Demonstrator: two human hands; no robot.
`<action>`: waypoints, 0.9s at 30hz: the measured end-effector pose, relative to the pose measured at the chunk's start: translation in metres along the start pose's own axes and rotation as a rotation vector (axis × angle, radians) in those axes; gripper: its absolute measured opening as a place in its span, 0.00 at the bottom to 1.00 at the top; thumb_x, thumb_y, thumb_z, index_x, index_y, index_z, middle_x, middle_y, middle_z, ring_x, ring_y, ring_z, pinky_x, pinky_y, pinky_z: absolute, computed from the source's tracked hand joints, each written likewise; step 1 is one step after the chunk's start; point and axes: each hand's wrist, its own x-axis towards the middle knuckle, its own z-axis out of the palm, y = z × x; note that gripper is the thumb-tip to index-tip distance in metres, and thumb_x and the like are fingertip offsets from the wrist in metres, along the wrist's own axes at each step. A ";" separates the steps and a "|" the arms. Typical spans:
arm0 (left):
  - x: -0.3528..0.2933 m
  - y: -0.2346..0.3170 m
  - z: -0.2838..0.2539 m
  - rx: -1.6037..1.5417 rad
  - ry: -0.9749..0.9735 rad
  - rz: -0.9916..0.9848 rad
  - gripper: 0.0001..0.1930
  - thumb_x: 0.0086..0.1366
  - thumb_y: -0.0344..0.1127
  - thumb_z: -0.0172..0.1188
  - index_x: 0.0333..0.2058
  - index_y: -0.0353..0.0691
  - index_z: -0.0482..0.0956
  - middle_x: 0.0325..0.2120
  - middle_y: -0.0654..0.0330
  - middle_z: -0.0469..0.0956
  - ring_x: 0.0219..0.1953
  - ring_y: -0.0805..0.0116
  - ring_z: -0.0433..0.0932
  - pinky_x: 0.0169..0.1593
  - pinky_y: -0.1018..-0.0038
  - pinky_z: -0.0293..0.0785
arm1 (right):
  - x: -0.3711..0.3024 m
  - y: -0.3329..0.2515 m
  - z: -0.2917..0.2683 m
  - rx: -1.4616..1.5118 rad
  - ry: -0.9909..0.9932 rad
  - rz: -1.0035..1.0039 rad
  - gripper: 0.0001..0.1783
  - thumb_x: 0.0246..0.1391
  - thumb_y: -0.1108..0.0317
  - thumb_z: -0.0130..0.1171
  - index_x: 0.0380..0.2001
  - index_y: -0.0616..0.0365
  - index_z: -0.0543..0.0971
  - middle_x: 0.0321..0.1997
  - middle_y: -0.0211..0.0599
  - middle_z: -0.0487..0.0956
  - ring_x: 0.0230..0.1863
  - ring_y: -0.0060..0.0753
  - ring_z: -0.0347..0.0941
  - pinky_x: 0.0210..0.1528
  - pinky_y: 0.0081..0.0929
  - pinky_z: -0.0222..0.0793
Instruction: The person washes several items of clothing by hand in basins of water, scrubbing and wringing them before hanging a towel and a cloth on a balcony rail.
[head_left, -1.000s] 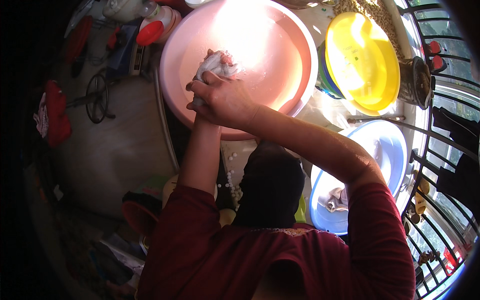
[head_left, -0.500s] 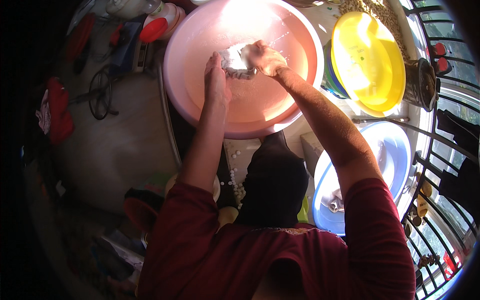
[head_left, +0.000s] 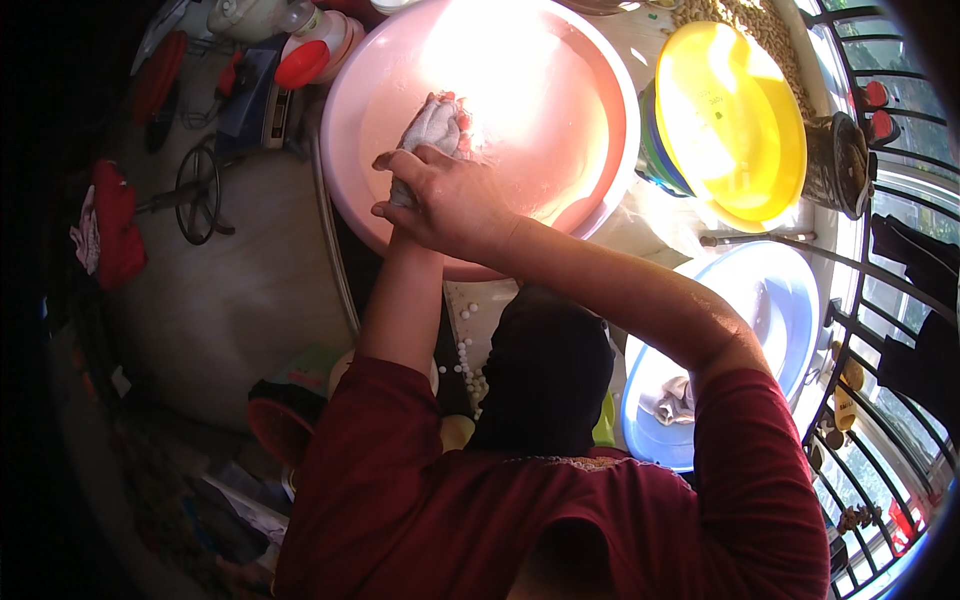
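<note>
Cloth (head_left: 432, 128): one, grey, bunched into an elongated wad, near end partly covered; held over a round pink basin (head_left: 345, 150), left of its middle.

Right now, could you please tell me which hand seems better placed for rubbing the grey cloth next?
Probably the right hand: it lies on top, while the left hand seems mostly hidden by the grey cloth.

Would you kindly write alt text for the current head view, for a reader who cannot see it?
A bare right hand grips a grey cloth over a large pink basin, crossing over the mostly hidden left hand. To the right are a yellow basin and a blue basin holding crumpled cloth.
</note>
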 end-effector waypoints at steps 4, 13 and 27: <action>0.040 -0.011 -0.051 -0.174 -0.333 -0.024 0.18 0.67 0.49 0.39 0.36 0.42 0.71 0.33 0.63 0.71 0.36 0.71 0.71 0.43 0.75 0.69 | 0.009 0.014 0.007 -0.180 0.098 -0.074 0.20 0.48 0.49 0.56 0.34 0.54 0.72 0.27 0.40 0.76 0.25 0.43 0.75 0.24 0.35 0.70; 0.026 -0.018 0.001 0.231 0.272 -0.037 0.20 0.68 0.49 0.38 0.45 0.39 0.69 0.41 0.60 0.74 0.44 0.68 0.73 0.45 0.72 0.70 | 0.042 0.101 -0.019 -0.217 -0.169 0.630 0.22 0.54 0.47 0.48 0.40 0.54 0.72 0.33 0.45 0.78 0.40 0.47 0.74 0.42 0.39 0.69; 0.034 -0.002 -0.038 0.104 0.056 -0.194 0.19 0.65 0.50 0.44 0.44 0.41 0.69 0.37 0.62 0.71 0.41 0.70 0.71 0.44 0.70 0.69 | 0.017 0.015 -0.012 0.210 -0.127 0.412 0.22 0.46 0.58 0.61 0.41 0.59 0.72 0.36 0.46 0.77 0.39 0.43 0.75 0.42 0.32 0.70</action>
